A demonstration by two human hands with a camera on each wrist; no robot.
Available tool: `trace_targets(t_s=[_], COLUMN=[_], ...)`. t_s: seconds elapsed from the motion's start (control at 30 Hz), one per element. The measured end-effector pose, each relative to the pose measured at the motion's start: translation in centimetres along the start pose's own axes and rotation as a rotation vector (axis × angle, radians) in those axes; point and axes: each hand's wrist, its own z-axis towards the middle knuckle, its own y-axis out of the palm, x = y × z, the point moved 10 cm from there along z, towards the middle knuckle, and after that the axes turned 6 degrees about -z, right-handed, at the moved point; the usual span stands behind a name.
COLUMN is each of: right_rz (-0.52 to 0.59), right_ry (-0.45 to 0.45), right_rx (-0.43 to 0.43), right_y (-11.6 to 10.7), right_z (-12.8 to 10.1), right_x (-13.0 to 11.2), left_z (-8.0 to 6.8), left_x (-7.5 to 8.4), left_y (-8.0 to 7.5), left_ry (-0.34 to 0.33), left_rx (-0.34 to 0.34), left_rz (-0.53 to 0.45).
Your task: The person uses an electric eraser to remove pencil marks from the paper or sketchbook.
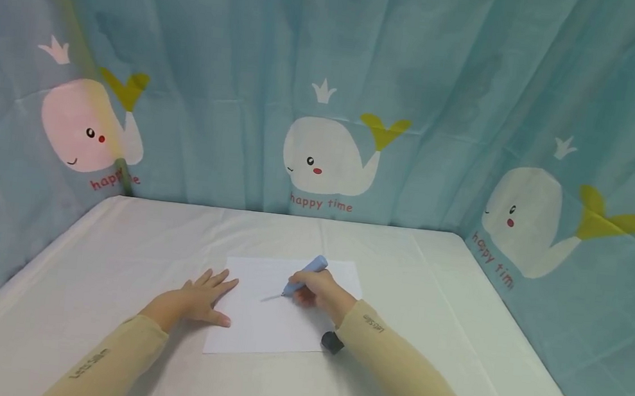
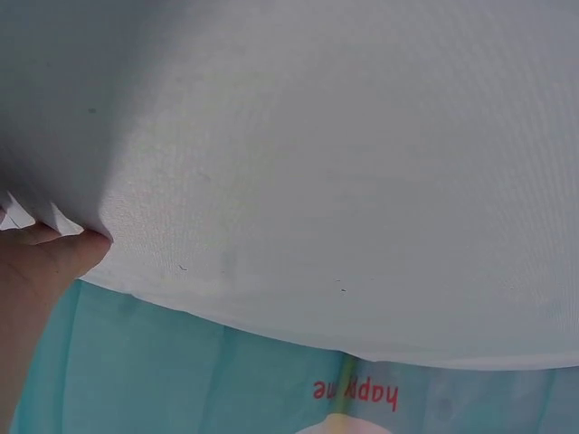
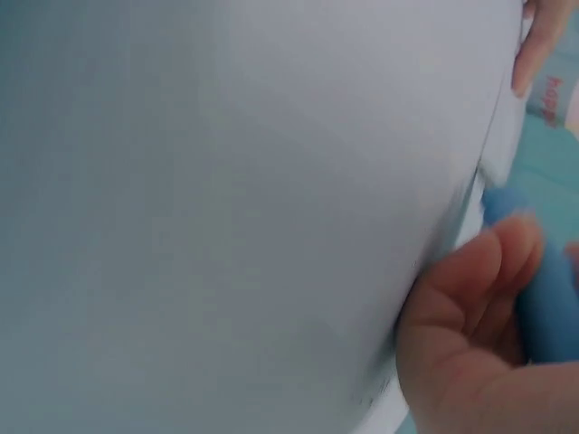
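Observation:
A white sheet of paper [image 1: 272, 322] lies on the white table [image 1: 115, 248], near its middle. My left hand [image 1: 199, 298] rests flat on the sheet's left edge, fingers straight; in the left wrist view the hand [image 2: 36, 271] shows at the lower left. My right hand [image 1: 313, 291] grips a light blue pen [image 1: 305, 274], whose tip touches the paper. In the right wrist view the curled fingers [image 3: 470, 307] wrap the blue pen [image 3: 538, 280]. A small black cap-like object [image 1: 331, 342] lies by my right wrist at the sheet's lower right corner.
Teal curtains printed with white whales [image 1: 327, 157] and the words "happy time" close the table on the back and both sides. The tablecloth [image 2: 344, 163] fills the left wrist view.

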Motion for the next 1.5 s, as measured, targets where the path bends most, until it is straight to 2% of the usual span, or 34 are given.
trace_targets(t_s=[0.63,1.03,1.2,1.5], right_rz=[-0.009,0.019,-0.01,-0.021], right_ry=[-0.029,-0.029,-0.009,-0.027], right_rx=[-0.06,0.028,0.008,-0.024], right_y=[0.08,0.07,0.28,0.71], right_z=[-0.03,-0.39,-0.29,-0.26], right_x=[-0.25,-0.17,0.0,-0.41], left_z=[0.31,0.33,0.25,0.03], left_x=[-0.15,-0.21,-0.32,-0.34], left_y=[0.0,0.22,0.26,0.12], left_ry=[0.009,-0.002,-0.004,-0.007], left_rx=[0.001,-0.003,-0.003,0.002], left_rz=[0.012,0.006,0.011,0.01])
